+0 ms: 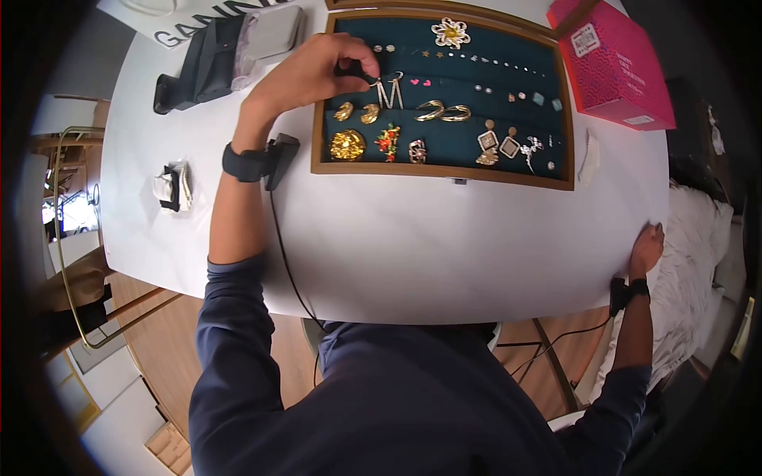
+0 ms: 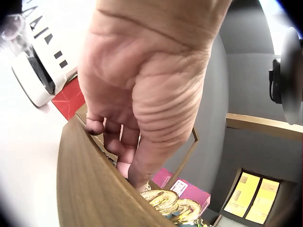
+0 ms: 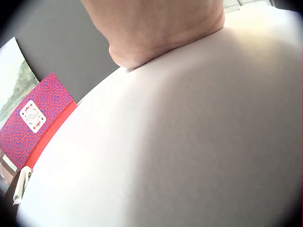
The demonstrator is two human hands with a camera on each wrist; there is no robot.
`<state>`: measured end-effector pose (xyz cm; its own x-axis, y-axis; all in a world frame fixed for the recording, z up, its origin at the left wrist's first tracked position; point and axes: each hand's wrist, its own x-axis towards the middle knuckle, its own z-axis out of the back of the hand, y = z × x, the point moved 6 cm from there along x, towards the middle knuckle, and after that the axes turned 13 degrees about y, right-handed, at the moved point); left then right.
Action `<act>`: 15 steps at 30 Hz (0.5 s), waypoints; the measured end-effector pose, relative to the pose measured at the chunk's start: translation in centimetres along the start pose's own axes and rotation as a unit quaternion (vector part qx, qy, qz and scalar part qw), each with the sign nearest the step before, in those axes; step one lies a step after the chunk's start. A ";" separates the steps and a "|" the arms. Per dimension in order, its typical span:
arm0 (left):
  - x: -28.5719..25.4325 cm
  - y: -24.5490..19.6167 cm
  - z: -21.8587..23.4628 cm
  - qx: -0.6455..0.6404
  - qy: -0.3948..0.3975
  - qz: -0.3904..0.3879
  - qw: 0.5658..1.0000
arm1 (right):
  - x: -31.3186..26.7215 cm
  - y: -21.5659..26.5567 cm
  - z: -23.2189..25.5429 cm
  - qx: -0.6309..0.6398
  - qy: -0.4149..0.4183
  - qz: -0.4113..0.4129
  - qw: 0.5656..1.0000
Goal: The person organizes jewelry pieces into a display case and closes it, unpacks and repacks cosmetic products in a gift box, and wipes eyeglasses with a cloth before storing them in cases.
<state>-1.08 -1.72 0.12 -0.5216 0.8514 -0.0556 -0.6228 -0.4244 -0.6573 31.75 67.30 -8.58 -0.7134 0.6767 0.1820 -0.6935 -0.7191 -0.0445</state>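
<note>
My left hand [image 1: 305, 75] reaches over the left side of a wooden jewellery case [image 1: 444, 176] lined in dark green. Its thumb and index finger pinch the top of a long triangular earring [image 1: 382, 95]; a matching one lies beside it. In the left wrist view the hand [image 2: 142, 90] curls over the case's wooden edge [image 2: 90, 179], hiding the fingertips' grip, with gold earrings [image 2: 163, 201] beside the thumb. My right hand [image 1: 648, 249] rests at the table's right edge; its heel [image 3: 161, 33] touches the white surface in the right wrist view.
Inside the case are gold hoops [image 1: 443, 111], a flower brooch [image 1: 451, 33], a red brooch [image 1: 388, 143] and rows of studs. A pink box [image 1: 615, 67] stands right of it. Dark cases [image 1: 208, 63] lie at the back left, a small bundle [image 1: 173, 186] at the left.
</note>
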 end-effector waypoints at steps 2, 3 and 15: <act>0.1 0.1 -0.1 0.002 0.012 0.014 1.000 | -0.2 0.3 0.2 0.009 -0.006 0.014 1.000; 0.0 -0.3 -0.1 -0.006 0.001 -0.010 1.000 | -0.3 0.8 0.6 0.010 0.008 -0.005 1.000; 0.3 -0.3 -0.4 0.007 0.024 0.043 0.999 | -1.0 2.0 1.5 0.038 -0.007 -0.003 0.999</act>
<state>-0.82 -1.22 0.00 -0.5460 0.8247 -0.1474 -0.5844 -0.5010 -0.6383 31.24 64.97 -7.40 -0.7079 0.6786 0.1959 -0.6873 -0.7257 0.0304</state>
